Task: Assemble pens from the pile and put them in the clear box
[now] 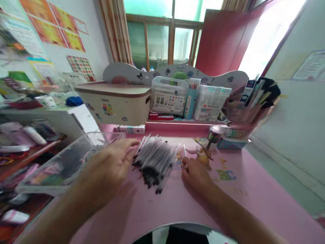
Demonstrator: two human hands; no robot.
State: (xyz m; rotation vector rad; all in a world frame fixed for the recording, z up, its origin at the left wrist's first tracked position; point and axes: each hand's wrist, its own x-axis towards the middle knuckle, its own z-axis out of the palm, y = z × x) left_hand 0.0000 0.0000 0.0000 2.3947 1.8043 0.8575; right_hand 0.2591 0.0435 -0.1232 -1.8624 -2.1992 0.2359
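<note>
A pile of thin pens point(154, 156) with clear whitish barrels and black ends lies on the pink desk point(157, 210), in the middle of the head view. My left hand point(114, 162) is at the pile's left side, fingers partly stretched and apart, fingertips close to the outermost pens. It is blurred, and whether it touches them I cannot make out. To the right of the pile, my right hand point(194, 171) is closed round one whitish pen point(185, 150), whose end sticks up above the fingers.
At left stands a clear plastic bin point(48, 184) with mixed items. Behind are a lidded cream box point(119, 105), a clear case point(169, 96), a clear marker box point(212, 103) and a pen holder point(241, 112). Scissors point(204, 149) and a jar point(214, 135) sit at right.
</note>
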